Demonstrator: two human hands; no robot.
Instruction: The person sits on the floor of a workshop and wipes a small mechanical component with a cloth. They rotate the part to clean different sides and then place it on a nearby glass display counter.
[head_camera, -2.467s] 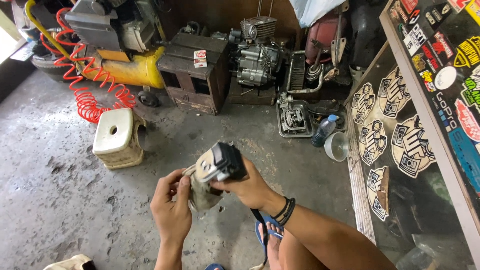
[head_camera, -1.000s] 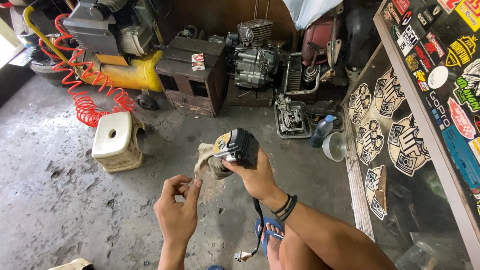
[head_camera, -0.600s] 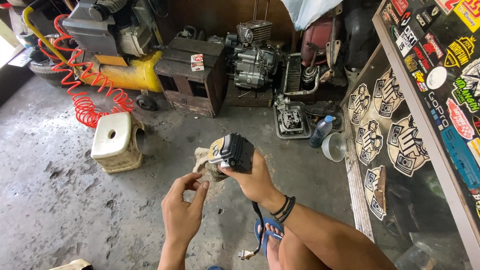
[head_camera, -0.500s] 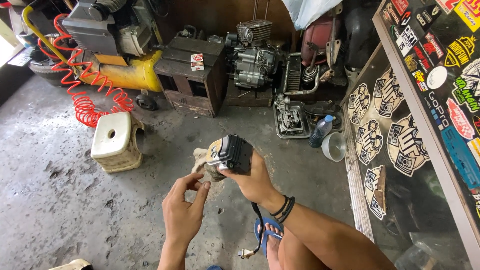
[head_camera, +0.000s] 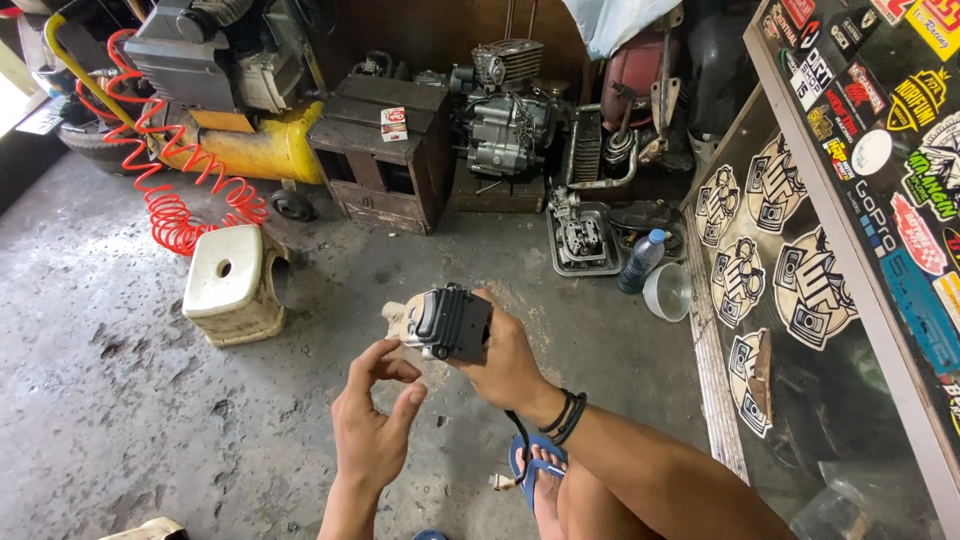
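Two bare hands share the work here: our right hand (head_camera: 510, 365) has its fingers closed around one black ribbed engine part (head_camera: 452, 322), held in the air above the concrete floor (head_camera: 120, 420), with a pale rag (head_camera: 400, 318) bunched against its far side. Our left hand (head_camera: 375, 425) hovers just below and beside it, fingers open and curled, gripping nothing. We judge the job to be partway through: the part is off any machine and in hand, with the rag at it as if for wiping, though we cannot tell how clean its far faces are. Around us we count one white plastic stool (head_camera: 228, 285), one red coiled hose (head_camera: 175, 195), one yellow compressor tank (head_camera: 250, 150), one dark wooden crate (head_camera: 385, 150), one motorcycle engine (head_camera: 505, 115), and one plastic bottle (head_camera: 640, 260).
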